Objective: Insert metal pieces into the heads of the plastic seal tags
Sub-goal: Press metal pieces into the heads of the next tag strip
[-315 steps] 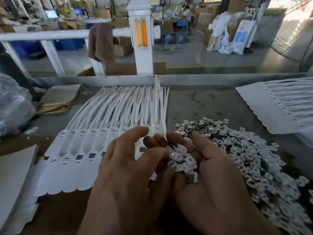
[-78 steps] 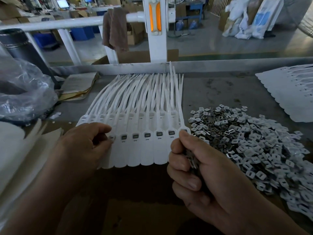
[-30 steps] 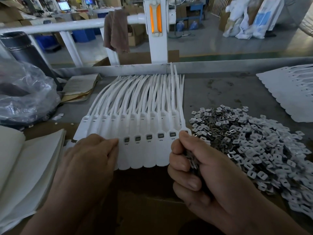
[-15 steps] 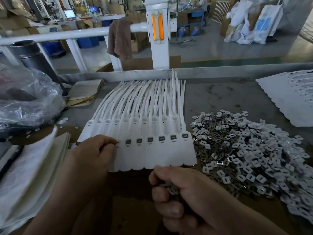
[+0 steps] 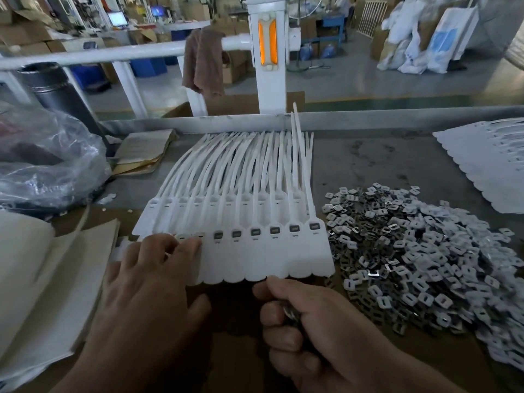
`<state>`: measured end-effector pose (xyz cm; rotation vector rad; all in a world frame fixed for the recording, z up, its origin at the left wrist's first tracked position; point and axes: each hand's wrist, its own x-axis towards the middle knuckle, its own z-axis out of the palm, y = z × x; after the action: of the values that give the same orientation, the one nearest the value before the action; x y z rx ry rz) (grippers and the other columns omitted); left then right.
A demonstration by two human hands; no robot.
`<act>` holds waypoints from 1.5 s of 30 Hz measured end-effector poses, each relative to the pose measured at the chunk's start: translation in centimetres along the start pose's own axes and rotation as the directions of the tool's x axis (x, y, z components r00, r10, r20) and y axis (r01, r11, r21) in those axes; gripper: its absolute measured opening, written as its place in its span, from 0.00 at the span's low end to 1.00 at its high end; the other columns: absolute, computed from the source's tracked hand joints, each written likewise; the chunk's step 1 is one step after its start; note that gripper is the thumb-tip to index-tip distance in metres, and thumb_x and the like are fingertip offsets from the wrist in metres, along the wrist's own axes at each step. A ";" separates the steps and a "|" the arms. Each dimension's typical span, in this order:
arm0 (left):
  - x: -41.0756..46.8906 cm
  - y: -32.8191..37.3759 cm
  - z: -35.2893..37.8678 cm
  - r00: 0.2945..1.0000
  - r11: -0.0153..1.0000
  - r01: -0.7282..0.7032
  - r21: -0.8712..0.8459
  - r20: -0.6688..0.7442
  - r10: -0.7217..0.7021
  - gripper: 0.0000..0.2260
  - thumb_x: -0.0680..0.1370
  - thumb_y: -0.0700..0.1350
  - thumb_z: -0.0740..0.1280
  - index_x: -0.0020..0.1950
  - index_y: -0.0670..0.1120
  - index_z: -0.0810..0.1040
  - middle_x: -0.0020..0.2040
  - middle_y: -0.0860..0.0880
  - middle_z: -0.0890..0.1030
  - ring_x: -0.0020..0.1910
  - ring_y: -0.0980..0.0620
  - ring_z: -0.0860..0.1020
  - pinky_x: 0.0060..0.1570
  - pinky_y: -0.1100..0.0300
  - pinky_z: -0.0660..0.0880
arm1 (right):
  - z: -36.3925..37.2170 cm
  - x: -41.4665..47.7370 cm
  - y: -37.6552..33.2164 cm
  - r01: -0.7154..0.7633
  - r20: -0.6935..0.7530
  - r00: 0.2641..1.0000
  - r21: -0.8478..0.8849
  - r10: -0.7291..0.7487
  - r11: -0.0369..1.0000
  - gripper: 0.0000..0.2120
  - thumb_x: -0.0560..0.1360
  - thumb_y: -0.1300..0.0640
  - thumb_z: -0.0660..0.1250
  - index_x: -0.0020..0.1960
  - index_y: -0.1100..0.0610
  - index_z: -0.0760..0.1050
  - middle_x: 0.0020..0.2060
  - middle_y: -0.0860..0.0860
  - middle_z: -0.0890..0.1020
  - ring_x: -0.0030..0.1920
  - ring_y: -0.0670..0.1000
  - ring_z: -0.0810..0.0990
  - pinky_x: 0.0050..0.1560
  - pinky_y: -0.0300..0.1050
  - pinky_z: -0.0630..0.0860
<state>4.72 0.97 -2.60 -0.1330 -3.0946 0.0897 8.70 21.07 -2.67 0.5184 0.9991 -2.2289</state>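
Along the seal tags, six dark-filled heads; left hand spread flat there, right hand curled round metal pieces.

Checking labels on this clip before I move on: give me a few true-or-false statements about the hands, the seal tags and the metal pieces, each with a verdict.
1. The right hand grips a bunch of small silvery metal pieces. True.
2. The left hand rests its fingers on the row of white plastic seal tags. True.
3. The loose pile of metal pieces lies left of the row. False: the loose pile of metal pieces lies to the right of the row.
4. A brown cloth lies flat among the tags. False: the brown cloth hangs over the white rail further back.
5. Tags at the row's right end show dark inserts in their heads. True.
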 end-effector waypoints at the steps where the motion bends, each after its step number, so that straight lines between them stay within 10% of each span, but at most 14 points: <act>1: 0.1 0.1 0.0 1.000 1.000 0.014 0.004 -0.015 -0.014 0.39 0.63 0.68 0.63 0.73 0.61 0.60 0.63 0.55 0.63 0.63 0.51 0.63 0.63 0.47 0.67 | -0.1 0.1 0.1 0.002 -0.010 1.000 0.011 -0.001 1.000 0.09 0.81 0.56 0.63 0.51 0.62 0.74 0.27 0.52 0.70 0.21 0.46 0.63 0.17 0.33 0.57; 24: 0.9 1.2 0.3 0.988 0.979 0.013 -0.202 -0.150 -0.044 0.29 0.69 0.51 0.73 0.68 0.55 0.70 0.61 0.54 0.62 0.63 0.52 0.61 0.64 0.48 0.64 | -0.5 0.7 -0.3 0.090 -0.058 0.995 0.070 -0.086 0.993 0.10 0.81 0.56 0.62 0.52 0.63 0.74 0.28 0.52 0.70 0.20 0.45 0.62 0.16 0.33 0.57; 32: -0.4 0.5 0.0 0.986 0.940 -0.032 -0.339 -0.165 -0.026 0.27 0.69 0.50 0.72 0.68 0.52 0.71 0.67 0.52 0.69 0.65 0.51 0.66 0.63 0.47 0.68 | -0.4 -0.5 -0.6 -0.106 0.134 0.983 -0.128 0.123 0.986 0.10 0.76 0.53 0.66 0.41 0.58 0.78 0.29 0.51 0.72 0.21 0.46 0.65 0.18 0.34 0.60; 36: -1.7 1.0 -1.1 0.899 0.821 -0.240 -0.518 -0.438 -0.013 0.16 0.73 0.52 0.70 0.59 0.49 0.75 0.57 0.54 0.74 0.51 0.56 0.73 0.44 0.61 0.70 | 0.1 -0.7 -1.1 0.018 0.244 0.968 0.145 -0.053 0.989 0.08 0.68 0.54 0.70 0.36 0.59 0.81 0.30 0.54 0.75 0.22 0.49 0.70 0.18 0.35 0.64; 45: -1.6 6.1 -2.5 0.865 0.726 -0.406 -0.555 -0.490 0.109 0.16 0.76 0.56 0.58 0.59 0.53 0.77 0.59 0.56 0.74 0.57 0.62 0.73 0.45 0.73 0.70 | -0.3 -1.0 -2.2 0.205 0.104 0.954 0.453 -0.280 0.868 0.22 0.65 0.53 0.69 0.46 0.72 0.83 0.44 0.67 0.84 0.39 0.63 0.85 0.39 0.57 0.84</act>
<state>6.97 7.02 -0.57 -0.5394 -2.4944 -0.8903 7.94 22.79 -1.15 0.4005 0.4892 -2.6946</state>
